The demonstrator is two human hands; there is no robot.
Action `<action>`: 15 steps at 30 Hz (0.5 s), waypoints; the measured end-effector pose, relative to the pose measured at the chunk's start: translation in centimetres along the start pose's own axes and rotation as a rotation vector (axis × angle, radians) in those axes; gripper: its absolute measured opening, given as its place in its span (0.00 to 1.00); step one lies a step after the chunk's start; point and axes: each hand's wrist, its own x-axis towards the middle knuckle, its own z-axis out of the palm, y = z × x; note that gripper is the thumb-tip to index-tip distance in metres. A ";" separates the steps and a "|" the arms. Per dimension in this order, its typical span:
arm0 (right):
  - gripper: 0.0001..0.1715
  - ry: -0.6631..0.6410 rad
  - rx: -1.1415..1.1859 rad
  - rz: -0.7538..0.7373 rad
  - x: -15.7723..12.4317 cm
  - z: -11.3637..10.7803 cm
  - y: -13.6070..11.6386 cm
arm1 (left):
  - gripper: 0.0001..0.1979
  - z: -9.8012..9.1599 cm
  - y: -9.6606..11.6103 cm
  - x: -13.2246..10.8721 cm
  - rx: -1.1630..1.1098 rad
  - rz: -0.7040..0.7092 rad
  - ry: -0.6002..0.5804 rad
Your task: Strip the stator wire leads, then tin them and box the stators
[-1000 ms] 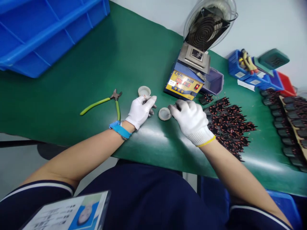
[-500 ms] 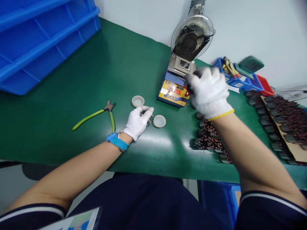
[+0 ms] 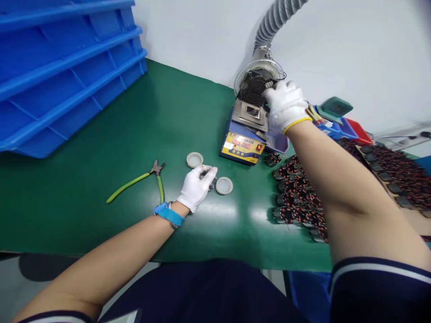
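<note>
My left hand [image 3: 196, 186], in a white glove, rests low over the bench with its fingers closed around a small dark part [image 3: 211, 185], mostly covered by the glove. Two shallow round pale dishes flank it: one dish [image 3: 194, 159] just beyond the fingers, another dish [image 3: 224, 185] to their right. My right hand [image 3: 286, 105], also gloved, is stretched far forward beside a fan [image 3: 252, 89] with a round guard. Its fingers are curled, and what they grip, if anything, is hidden. Below that hand stands a blue and yellow solder pot [image 3: 244, 143] with a lit display.
Green-handled cutters [image 3: 156, 172] lie open on the green bench [image 3: 134, 134]. Stacked blue crates [image 3: 77, 76] stand at the left. Several rows of dark parts with reddish wires [image 3: 296, 197] fill the right side. A grey hose [image 3: 276, 20] rises behind the fan.
My right hand has moved forward, from beside the pot's display to the fan's edge. The view has tilted upward. My left hand stays between the dishes.
</note>
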 end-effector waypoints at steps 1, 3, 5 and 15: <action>0.26 0.004 -0.015 0.007 0.0 -0.6 0.6 | 0.21 0.0 0.0 0.0 0.001 -0.001 -0.003; 0.28 -0.001 0.054 0.078 0.2 -1.6 1.6 | 0.22 0.1 0.0 0.0 0.003 -0.004 -0.006; 0.27 -0.041 0.206 0.178 0.4 -2.2 2.1 | 0.22 0.2 0.1 0.0 0.004 -0.008 -0.007; 0.44 0.014 0.253 0.185 0.2 -0.4 -0.3 | 0.24 0.1 0.2 0.0 0.013 -0.020 -0.015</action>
